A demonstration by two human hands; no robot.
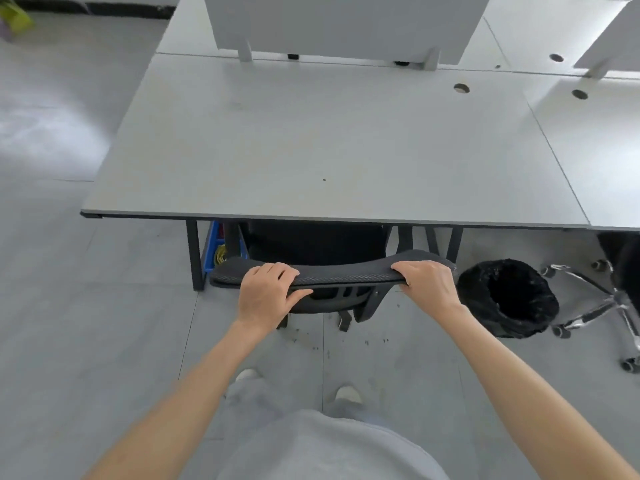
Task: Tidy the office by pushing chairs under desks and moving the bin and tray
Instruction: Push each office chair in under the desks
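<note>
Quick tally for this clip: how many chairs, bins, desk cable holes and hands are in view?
Chairs: 2, the black chair held by both hands and a chrome-base chair at right
Bins: 1, black bin
Cable holes: 3
Hands: 2, left hand, right hand
Total: 8

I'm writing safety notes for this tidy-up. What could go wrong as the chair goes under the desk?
With both hands, left and right, on the chair back close to the desk edge, fingers might get pinched. The bin stands just right of the chair and could be knocked.
</note>
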